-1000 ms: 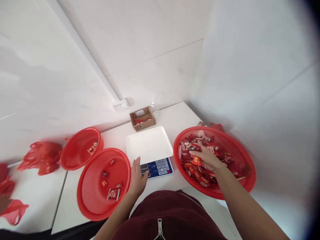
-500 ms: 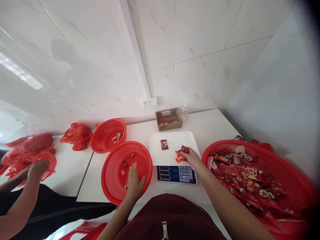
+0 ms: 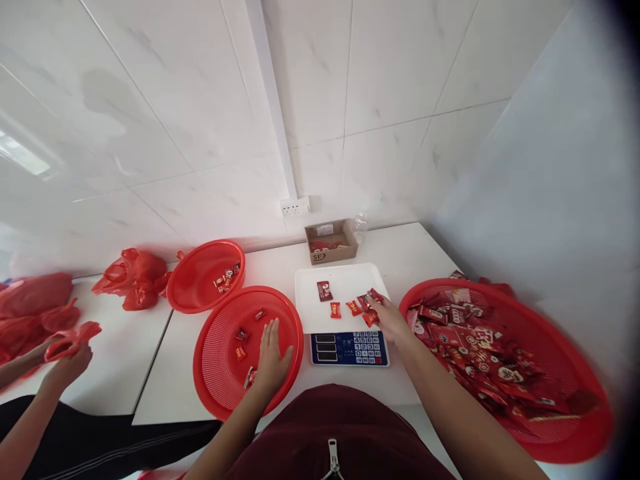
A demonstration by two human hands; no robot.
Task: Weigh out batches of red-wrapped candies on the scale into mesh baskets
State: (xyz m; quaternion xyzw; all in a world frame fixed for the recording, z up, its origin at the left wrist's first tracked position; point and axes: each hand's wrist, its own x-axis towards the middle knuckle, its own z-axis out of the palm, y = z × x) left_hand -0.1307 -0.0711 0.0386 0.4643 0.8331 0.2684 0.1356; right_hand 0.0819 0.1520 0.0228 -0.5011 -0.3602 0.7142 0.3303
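A digital scale with a white tray (image 3: 310, 313) and a blue keypad panel sits in front of me. On the tray lie a dark red wrapped candy (image 3: 325, 291) and several small red candies (image 3: 335, 310). At the tray's right side my right hand (image 3: 390, 316) is closed on a red wrapped candy (image 3: 375, 295), with other candies just under the fingertips. My left hand (image 3: 273, 357) is open, fingers stretched, above the front red basket (image 3: 220, 395), where a few wrapped candies (image 3: 241, 352) lie scattered.
A large red basket (image 3: 575, 360) heaped with wrapped candies stands at the right. Behind the scale is a small cardboard box (image 3: 334, 255). Another red basket (image 3: 193, 287) and red plastic bags (image 3: 135, 277) are at the left, where a co-worker's hand (image 3: 70, 363) handles a bag.
Candies from my right hand now lie spread on the scale tray. My left hand stays open over the basket. The co-worker's hands have shifted with a red bag.
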